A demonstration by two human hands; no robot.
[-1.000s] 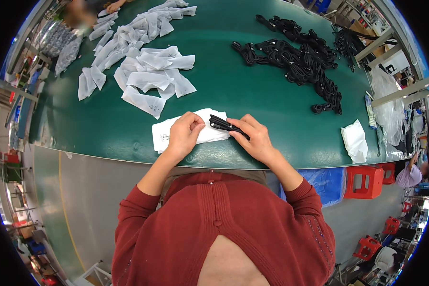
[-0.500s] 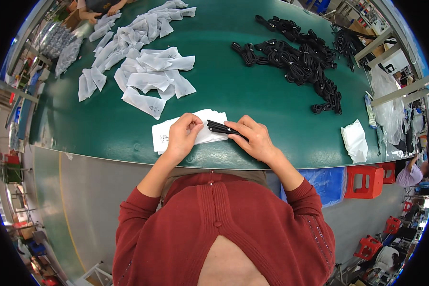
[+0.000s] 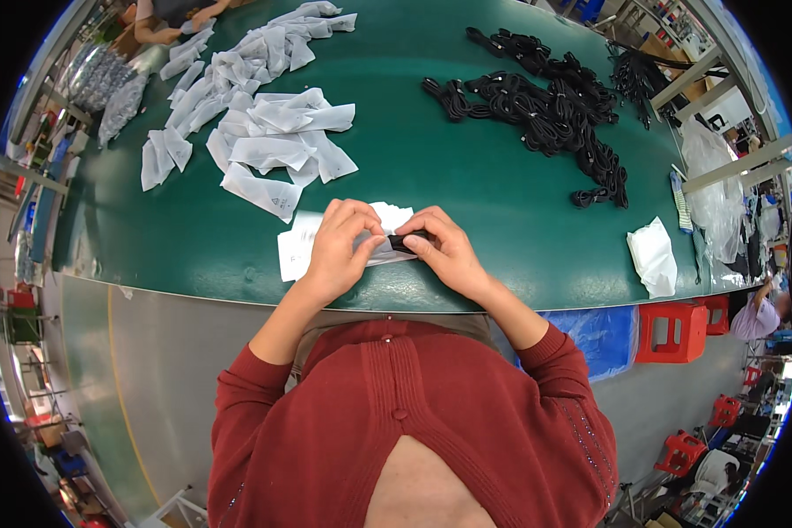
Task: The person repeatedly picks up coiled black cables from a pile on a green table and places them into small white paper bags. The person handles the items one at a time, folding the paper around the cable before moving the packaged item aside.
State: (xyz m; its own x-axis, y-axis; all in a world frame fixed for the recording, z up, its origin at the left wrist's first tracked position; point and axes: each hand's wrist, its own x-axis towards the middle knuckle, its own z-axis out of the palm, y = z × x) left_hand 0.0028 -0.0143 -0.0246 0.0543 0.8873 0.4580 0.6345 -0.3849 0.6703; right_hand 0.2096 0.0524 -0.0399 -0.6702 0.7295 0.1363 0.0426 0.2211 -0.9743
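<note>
In front of me a stack of flat white bags lies near the table's front edge. My left hand pinches the mouth of the top bag between thumb and finger. My right hand grips a coiled black cable, whose left end is at the bag's mouth, close to my left fingertips. Part of the cable is hidden under my right fingers. How far it sits inside the bag I cannot tell.
Filled white bags lie heaped at the far left of the green table. Several bundled black cables are piled at the far right. A white packet rests at the right edge. Another person's hands work at the far left corner.
My right hand has moved slightly left, bringing the cable to the bag's mouth. My left hand has shifted a little right, its fingers now at the bag's opening.
</note>
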